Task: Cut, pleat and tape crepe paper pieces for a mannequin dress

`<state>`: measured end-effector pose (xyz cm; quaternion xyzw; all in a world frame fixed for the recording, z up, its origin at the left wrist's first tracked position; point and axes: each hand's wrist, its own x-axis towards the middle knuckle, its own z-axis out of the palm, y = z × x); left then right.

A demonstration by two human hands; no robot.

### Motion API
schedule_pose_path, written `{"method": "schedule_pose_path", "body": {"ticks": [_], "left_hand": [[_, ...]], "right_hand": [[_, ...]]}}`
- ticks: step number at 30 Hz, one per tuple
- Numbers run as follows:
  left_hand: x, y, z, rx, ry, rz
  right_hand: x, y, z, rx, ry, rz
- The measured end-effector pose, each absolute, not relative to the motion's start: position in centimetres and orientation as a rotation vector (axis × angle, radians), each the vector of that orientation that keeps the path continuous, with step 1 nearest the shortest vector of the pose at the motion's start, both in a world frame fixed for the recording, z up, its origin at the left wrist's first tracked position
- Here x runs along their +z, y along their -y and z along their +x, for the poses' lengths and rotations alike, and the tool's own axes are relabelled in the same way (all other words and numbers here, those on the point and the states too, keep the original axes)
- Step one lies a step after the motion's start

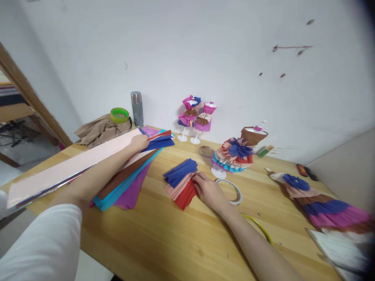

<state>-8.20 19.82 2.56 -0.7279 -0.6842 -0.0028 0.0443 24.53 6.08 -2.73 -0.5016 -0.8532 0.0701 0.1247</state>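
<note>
My left hand is closed at the far end of a pile of long crepe paper sheets in pale pink, brown, turquoise and purple. Short red and blue crepe paper ends stick out beyond its fingers. Over the middle of the table, my right hand pinches the edge of a small fan of crepe paper pieces, banded blue, pink and red. Its fingertips meet the red band. Close beside this hand lies a roll of white tape, and a yellow ring shows partly behind the forearm.
Small dress forms in paper outfits stand by the wall; a larger ruffled one is right of them. A paper dress lies at the right. A flask, green tape and brown cloth occupy the back left.
</note>
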Motion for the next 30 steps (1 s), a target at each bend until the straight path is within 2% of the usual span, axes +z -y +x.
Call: {"method": "schedule_pose_path", "body": {"ticks": [8,20,30], "left_hand": [[4.7,-20.7,-10.8,-0.056,2.075,-2.162],[2.2,-18.2,-7.6,0.228,1.785,-2.419],[2.2,-20.6,-8.2,0.197,1.873,-2.371]], "right_hand": [[-2.9,-6.2,24.6,0.211,2.487,-1.451],[-3.3,-6.3,24.6,0.199,2.482,-1.444],[-2.7,-6.2,24.4,0.196,2.496,-1.471]]}}
